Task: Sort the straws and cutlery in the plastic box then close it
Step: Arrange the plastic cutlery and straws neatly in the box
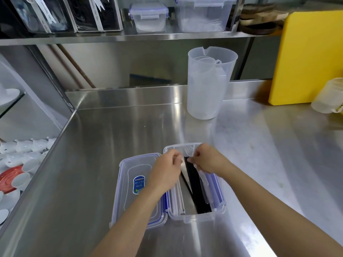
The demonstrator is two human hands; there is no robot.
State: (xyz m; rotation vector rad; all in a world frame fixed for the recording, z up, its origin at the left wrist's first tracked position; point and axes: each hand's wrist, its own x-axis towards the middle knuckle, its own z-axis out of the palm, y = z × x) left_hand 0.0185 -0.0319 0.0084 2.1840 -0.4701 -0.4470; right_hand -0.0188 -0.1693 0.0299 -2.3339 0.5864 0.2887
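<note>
A clear plastic box (196,217) with blue seals stands open on the steel counter. Its lid (130,191), bearing a blue sticker, lies flat just left of it. Inside lie a bundle of black straws (197,190) down the middle, white wrapped straws (179,199) along the left wall, and clear plastic cutlery (203,184) on the right. Clear forks (188,150) show at the far end. My left hand (165,171) reaches over the box's left side, fingers curled. My right hand (206,160) pinches the far tips of the black straws.
A tall clear jug (207,84) stands behind the box. A yellow cutting board (308,56) leans at the back right beside a small tub (328,97). White cups (24,147) sit on a lower shelf to the left. Lidded containers (148,17) line the upper shelf.
</note>
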